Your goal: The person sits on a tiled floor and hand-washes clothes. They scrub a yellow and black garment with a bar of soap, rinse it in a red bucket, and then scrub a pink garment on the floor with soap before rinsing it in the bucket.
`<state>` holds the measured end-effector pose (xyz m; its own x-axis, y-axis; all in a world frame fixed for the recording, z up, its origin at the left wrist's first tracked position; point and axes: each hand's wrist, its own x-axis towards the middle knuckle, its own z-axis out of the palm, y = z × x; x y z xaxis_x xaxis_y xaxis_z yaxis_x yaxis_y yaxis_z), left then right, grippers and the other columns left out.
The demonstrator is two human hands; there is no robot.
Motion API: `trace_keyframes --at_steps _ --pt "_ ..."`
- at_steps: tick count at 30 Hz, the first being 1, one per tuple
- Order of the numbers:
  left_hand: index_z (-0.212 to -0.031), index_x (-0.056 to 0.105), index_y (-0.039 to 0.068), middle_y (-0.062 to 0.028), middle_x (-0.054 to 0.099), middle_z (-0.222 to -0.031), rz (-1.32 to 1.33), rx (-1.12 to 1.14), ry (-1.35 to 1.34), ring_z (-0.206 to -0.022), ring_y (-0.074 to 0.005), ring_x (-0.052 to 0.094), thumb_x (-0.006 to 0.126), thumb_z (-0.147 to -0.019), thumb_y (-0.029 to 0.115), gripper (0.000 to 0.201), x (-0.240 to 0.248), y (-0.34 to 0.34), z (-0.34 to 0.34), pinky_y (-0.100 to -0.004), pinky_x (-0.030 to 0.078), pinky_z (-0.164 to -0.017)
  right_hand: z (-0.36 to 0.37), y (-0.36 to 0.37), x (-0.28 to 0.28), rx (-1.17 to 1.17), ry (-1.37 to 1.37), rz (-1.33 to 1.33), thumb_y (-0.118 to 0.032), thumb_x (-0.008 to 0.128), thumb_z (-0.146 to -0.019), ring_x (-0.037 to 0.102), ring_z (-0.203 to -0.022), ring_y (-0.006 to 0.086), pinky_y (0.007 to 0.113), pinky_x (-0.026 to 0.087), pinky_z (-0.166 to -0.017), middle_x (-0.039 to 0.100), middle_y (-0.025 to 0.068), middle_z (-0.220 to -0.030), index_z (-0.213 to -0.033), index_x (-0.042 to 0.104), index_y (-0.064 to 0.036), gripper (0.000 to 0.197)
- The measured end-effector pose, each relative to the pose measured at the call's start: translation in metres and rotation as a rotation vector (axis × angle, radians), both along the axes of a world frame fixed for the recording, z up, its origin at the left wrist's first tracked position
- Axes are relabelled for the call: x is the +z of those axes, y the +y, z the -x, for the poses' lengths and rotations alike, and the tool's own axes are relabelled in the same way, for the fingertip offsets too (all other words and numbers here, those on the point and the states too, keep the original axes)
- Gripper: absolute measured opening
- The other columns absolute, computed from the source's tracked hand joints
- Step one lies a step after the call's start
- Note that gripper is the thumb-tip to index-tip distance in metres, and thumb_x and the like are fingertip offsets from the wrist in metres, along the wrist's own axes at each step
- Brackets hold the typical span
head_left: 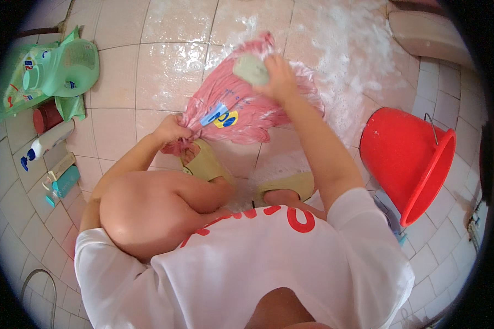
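Note:
A wet pink garment (225,93) with a blue and yellow print lies bunched and creased on the tiled floor. At its near left end, my left hand (173,130) is closed around a gathered fold of the cloth. My right hand (280,79) grips a pale green rounded block (250,69) over the garment's far part. The block is blurred, and I cannot tell whether it is a scrubbing brush or a bar of soap.
White suds (351,66) spread over the floor at the far right. A red bucket (392,151) lies tipped on the right. On the left are a green jug (79,68), a white bottle (54,137) and a teal box (66,181). My feet wear yellow-green slippers (211,162).

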<state>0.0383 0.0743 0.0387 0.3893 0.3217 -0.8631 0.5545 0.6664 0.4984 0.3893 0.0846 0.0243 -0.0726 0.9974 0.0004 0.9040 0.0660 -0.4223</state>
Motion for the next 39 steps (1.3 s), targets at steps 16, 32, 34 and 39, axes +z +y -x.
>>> trace_keyframes --at_steps 16,32,34,39 --pt "-0.12 0.054 0.002 -0.0018 0.062 -0.091 -0.74 0.077 -0.392 -0.07 -0.0062 0.057 0.063 -0.08 0.004 0.041 0.164 0.109 -0.046 -0.0209 0.047 -0.057 -0.131 0.074 0.226 -0.406 1.475 -0.494 -0.012 0.064 -0.079 0.059 -0.075 0.0141 0.031 0.048 -0.065 0.059 0.003 -0.088 -0.102 0.054 -0.0048 0.026" --pt "-0.115 0.061 0.016 -0.0236 0.037 -0.134 -1.181 -0.396 0.298 -0.118 -0.0424 0.04 0.079 -0.066 0.021 0.053 0.019 -0.035 -0.05 -0.0477 0.035 -0.099 0.032 -0.07 0.011 -0.397 0.162 -0.099 -0.028 0.07 -0.074 0.052 -0.097 0.0373 0.044 0.043 -0.087 0.054 0.0197 -0.102 -0.122 0.05 0.0 0.059" --pt "-0.112 0.06 0.011 -0.0207 0.046 -0.124 -1.008 -0.404 0.115 -0.11 -0.0391 0.046 0.076 -0.069 0.017 0.047 0.002 -0.033 -0.039 -0.0441 0.04 -0.093 0.096 -0.065 0.019 -0.102 0.367 -0.069 -0.032 0.069 -0.073 0.054 -0.094 0.0348 0.044 0.048 -0.079 0.055 0.0203 -0.1 -0.117 0.06 -0.0184 0.047" --pt "-0.103 0.06 0.003 -0.0172 0.057 -0.097 -0.918 -0.346 0.094 -0.091 -0.0355 0.056 0.069 -0.074 0.01 0.031 -0.005 -0.035 -0.011 -0.0409 0.046 -0.078 0.029 -0.047 -0.015 0.027 0.119 0.034 -0.037 0.064 -0.077 0.058 -0.091 0.0326 0.045 0.05 -0.077 0.057 0.0201 -0.102 -0.118 0.061 -0.0244 0.043"
